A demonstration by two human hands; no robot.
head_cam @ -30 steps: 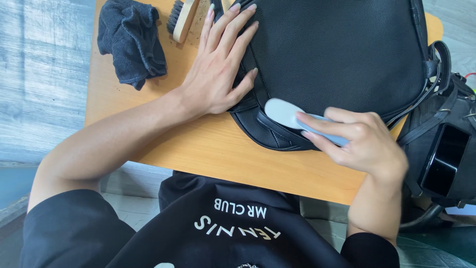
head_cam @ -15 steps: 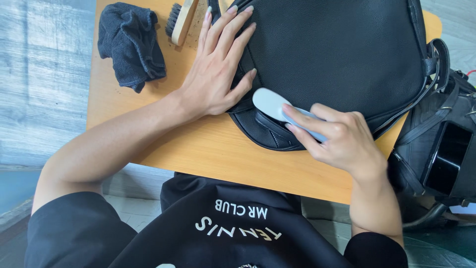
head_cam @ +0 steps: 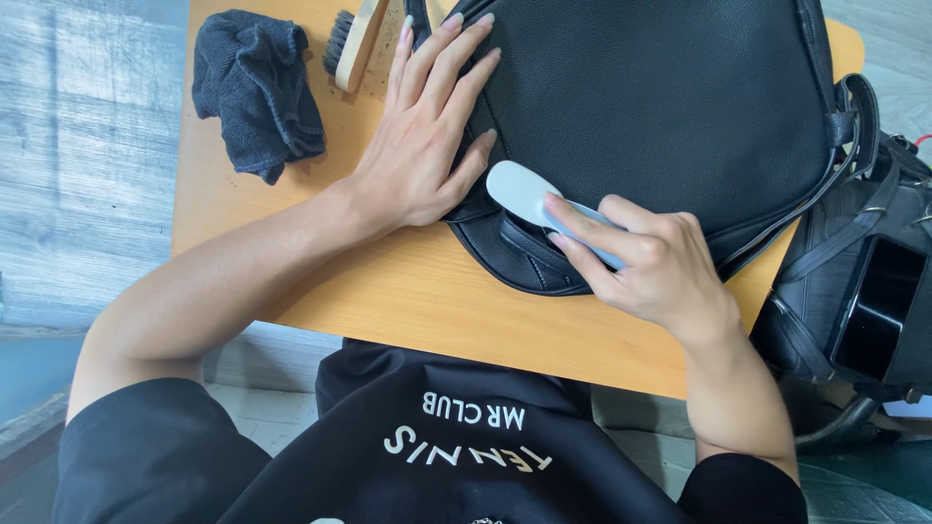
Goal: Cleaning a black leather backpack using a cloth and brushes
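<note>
A large black leather bag (head_cam: 670, 107) lies on a small wooden table (head_cam: 408, 291). My left hand (head_cam: 427, 146) rests flat with spread fingers on the bag's left edge, pressing it down. My right hand (head_cam: 650, 262) grips a small light blue brush (head_cam: 529, 194), its rounded end touching the bag's lower front edge near a seam. The brush's rear half is hidden under my fingers.
A crumpled dark grey cloth (head_cam: 257, 87) lies at the table's far left. A wooden brush with dark bristles (head_cam: 351, 39) sits beside it. Another black bag with straps (head_cam: 864, 291) hangs off the table's right side. Grey plank floor lies to the left.
My right hand has slid the blue brush leftward along the bag's lower edge, closer to my left thumb. My left hand has stayed in place.
</note>
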